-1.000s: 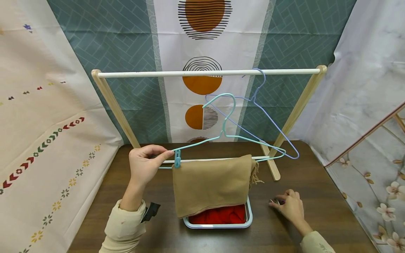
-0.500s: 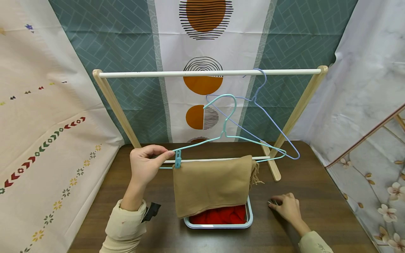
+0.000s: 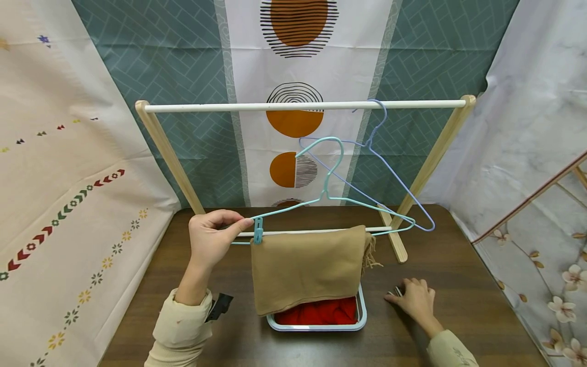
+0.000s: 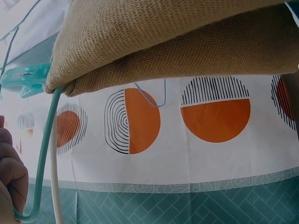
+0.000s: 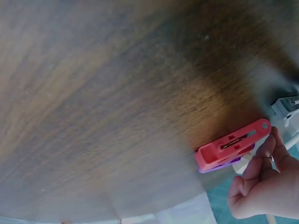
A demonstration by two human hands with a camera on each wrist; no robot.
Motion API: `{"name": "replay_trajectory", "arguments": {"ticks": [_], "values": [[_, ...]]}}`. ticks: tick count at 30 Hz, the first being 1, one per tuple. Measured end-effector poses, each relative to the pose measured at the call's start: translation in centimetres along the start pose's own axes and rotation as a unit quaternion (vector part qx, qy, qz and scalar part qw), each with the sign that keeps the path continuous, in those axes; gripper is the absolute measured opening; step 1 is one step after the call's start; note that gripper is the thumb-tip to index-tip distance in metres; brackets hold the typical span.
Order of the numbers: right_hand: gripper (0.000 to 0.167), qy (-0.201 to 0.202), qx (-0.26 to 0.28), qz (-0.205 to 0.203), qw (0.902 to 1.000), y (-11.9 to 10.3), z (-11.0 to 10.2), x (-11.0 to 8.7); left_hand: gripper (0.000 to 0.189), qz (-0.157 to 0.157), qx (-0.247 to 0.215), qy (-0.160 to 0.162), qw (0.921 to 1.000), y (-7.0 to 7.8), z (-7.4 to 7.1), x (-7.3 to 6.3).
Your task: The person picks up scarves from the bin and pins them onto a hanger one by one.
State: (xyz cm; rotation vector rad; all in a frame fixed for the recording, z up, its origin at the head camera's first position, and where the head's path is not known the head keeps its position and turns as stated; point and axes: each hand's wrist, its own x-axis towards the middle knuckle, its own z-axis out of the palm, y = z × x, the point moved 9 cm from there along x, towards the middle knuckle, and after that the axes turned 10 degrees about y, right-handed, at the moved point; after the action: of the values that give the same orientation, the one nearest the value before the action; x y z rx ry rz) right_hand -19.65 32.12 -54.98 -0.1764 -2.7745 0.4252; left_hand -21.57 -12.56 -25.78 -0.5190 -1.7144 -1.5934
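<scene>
At the left end of a mint-green hanger (image 3: 327, 176), my left hand (image 3: 211, 237) pinches the wire with thumb and fingers. A folded tan cloth with fringe (image 3: 307, 270) hangs over the hanger. A teal clothespin (image 3: 259, 230) clips its left corner; the left wrist view shows this teal clothespin (image 4: 28, 78) on the cloth edge. My right hand (image 3: 417, 300) is low over the table at right, fingers bent around a grey clothespin (image 5: 286, 109); I cannot tell whether they grip it. Beside the fingertips lies a red clothespin (image 5: 231, 145), over a purple clothespin (image 5: 219, 165).
Behind stands a rack with a white top bar (image 3: 257, 107) and wooden legs. A lavender hanger (image 3: 390, 171) hangs from that bar. Below the cloth, a white-rimmed basket (image 3: 316, 328) holds red fabric (image 3: 316, 312). Patterned cloths surround the brown table (image 3: 458, 255).
My right hand has shifted slightly left across the table, its fingers changing their bend. The left hand, hanger and tan cloth have stayed in place.
</scene>
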Motion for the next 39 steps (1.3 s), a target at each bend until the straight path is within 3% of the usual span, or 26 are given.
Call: {"name": "replay_trajectory", "arguments": {"ticks": [18,22,28,39], "values": [[0.04,-0.048,0.028,0.027,0.9981,-0.4,0.8,0.2,0.012,-0.003,-0.001,-0.002,1.0,-0.1,0.1,-0.1],[0.036,-0.04,0.085,0.026,0.9952,-1.0,0.0,0.3,0.012,-0.004,-0.003,-0.004,1.0,-0.1,0.1,-0.1],[0.034,-0.036,0.183,0.016,0.9823,-1.8,-1.7,0.8,0.011,-0.004,0.0,-0.008,1.0,0.0,0.2,-0.2],[0.036,-0.018,0.228,-0.025,0.9732,-3.2,-4.8,1.0,0.01,0.003,0.0,-0.012,0.9999,0.2,0.3,-0.1]]}}
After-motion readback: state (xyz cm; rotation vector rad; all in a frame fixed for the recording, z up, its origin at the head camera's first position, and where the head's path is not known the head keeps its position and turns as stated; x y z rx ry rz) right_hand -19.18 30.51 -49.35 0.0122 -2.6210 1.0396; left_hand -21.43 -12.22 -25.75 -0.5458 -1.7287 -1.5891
